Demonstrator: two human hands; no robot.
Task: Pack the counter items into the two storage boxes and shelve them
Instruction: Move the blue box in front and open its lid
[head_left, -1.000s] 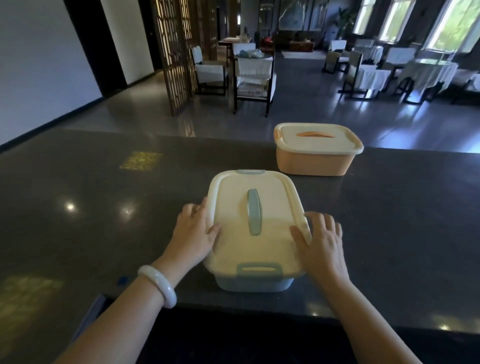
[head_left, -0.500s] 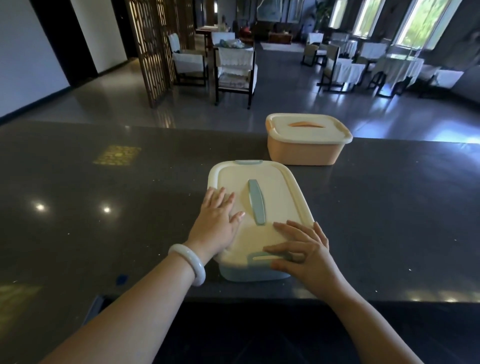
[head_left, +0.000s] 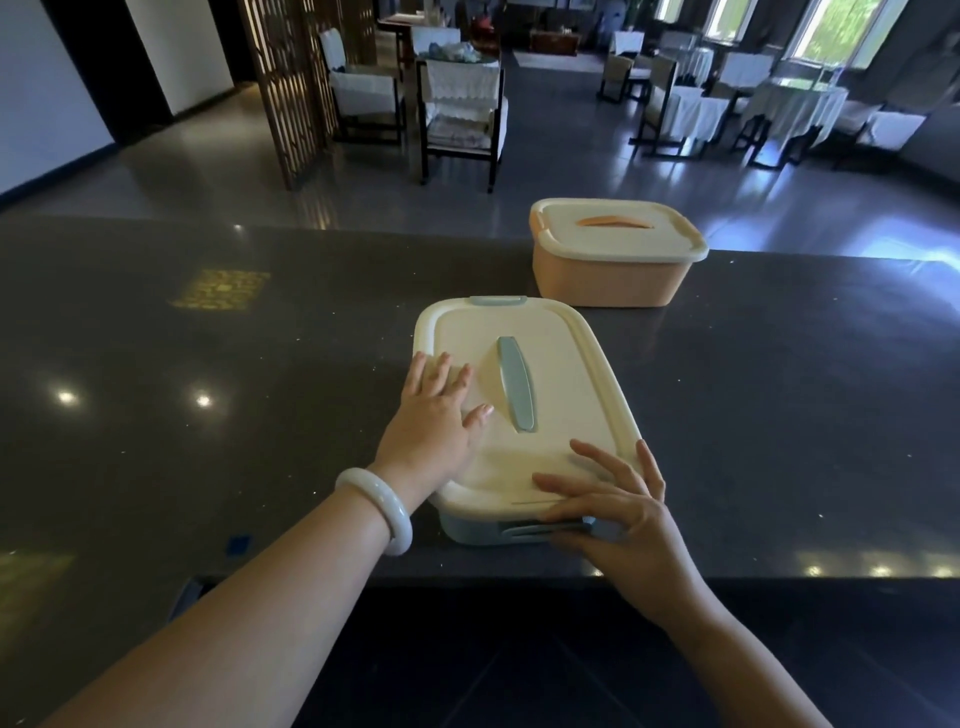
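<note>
Cream lid (head_left: 558, 384), left hand (head_left: 427, 432) flat on it, right hand (head_left: 626, 527) touching latch (head_left: 540, 529), grips released

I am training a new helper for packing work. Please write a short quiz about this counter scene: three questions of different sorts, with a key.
1. True or false: the left hand lies flat on the lid of the blue box.
2. Fill in: the orange box stands ___ from the person than the blue box.
3. Choose one. Where is the right hand?
A. on the orange box
B. at the near latch of the blue box
C. in the air, touching nothing

Key: 1 true; 2 farther; 3 B.
</note>
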